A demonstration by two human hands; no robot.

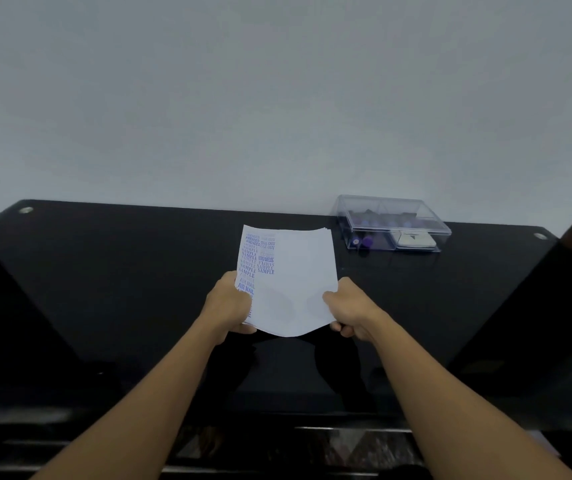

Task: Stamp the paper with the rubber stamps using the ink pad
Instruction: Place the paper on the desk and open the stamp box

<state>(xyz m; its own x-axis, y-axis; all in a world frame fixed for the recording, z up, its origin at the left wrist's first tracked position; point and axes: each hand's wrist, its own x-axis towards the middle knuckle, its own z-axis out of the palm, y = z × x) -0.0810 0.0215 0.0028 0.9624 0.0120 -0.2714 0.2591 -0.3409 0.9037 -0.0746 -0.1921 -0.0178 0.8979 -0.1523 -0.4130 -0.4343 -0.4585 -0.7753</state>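
Here — a person's two bare forearms reach in from the near edge of a black glossy table, and both hands are on the paper.

Left hand: closed on the paper's left edge, low down, thumb on top, fingers curled underneath. It covers part of the printed column.

Right hand: grips the right edge at about the same height, thumb lying on the top sheet, fingers tucked under the near corner.

The paper sits near the middle of the table, slightly right of centre, between the hands. It looks like more than one sheet; the far edge shows thin fanned layers. The near edge sags into a curve between the two grips and is off the table. Whether the far edge touches the table, I cannot tell.

Blue stamped words run down the left part of the top sheet — AMENDED, SAMPLE, EXPRESS, AIR MAIL among them. The rest of the sheet is blank white.

Far right, well apart from the paper, a clear plastic box stands against the pale wall, lid closed. Inside: purple-tipped stamps on the left, a flat pale ink pad in the front right compartment.

Round metal fittings mark the table's far corners.
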